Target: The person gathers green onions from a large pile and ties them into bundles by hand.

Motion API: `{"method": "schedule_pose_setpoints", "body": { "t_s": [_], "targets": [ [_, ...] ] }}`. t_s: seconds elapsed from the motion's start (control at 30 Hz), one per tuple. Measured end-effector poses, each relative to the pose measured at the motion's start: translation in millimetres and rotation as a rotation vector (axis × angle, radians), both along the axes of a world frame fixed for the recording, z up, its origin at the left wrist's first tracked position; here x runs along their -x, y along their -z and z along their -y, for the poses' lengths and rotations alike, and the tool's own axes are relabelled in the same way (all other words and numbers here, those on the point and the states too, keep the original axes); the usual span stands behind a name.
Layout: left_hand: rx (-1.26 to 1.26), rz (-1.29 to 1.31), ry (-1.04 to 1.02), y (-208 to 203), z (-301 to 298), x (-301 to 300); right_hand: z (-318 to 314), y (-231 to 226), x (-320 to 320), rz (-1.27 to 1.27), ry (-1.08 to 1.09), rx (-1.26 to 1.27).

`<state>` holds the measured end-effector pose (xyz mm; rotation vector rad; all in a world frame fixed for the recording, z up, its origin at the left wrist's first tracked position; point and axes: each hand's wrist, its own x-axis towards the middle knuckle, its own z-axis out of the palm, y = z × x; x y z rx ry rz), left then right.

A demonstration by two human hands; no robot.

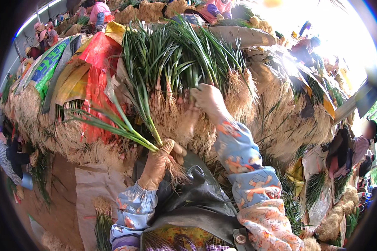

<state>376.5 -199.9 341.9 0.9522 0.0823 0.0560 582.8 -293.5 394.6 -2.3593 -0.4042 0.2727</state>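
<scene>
My left hand [155, 167], in a tan glove, is closed round the pale stems of a few green garlic plants [132, 133]. Their long leaves fan up and to the left, and their stringy roots [176, 169] hang below the fist. Farther off and to the right, my right hand [209, 100] reaches to the front of a heap of green garlic [171, 54]. Its fingers are closed at a stem base there, with the fingertips partly hidden. Reddish stem bases and pale roots [241, 90] face me along the heap's edge.
A black apron [197, 201] covers my lap. Red plastic sheeting [100, 54] and brown sacks [73, 81] drape the heap on the left. More root bundles [280, 113] spread right. Several people sit around, one [360, 146] at the far right. A bundle [104, 221] lies low left.
</scene>
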Motion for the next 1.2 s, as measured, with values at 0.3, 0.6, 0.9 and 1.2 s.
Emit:
{"method": "schedule_pose_setpoints", "body": {
  "t_s": [0.3, 0.6, 0.9, 1.2],
  "targets": [
    [-0.209, -0.024, -0.099, 27.3, 40.3, -15.4, 65.1, 26.5, 68.9, -0.011, 0.062, -0.655],
    [-0.229, -0.105, -0.173, 30.4, 37.1, -14.0, 46.0, 34.5, 106.9, 0.159, -0.241, -0.482],
    [0.182, -0.116, 0.011, 1.9, 36.8, 0.3, 98.4, 65.7, 48.5, -0.147, 0.409, -0.630],
    [0.449, -0.103, 0.184, 33.6, 35.2, 4.4, 90.8, 28.2, 101.5, -0.712, -0.300, -0.719]
  ]
}}
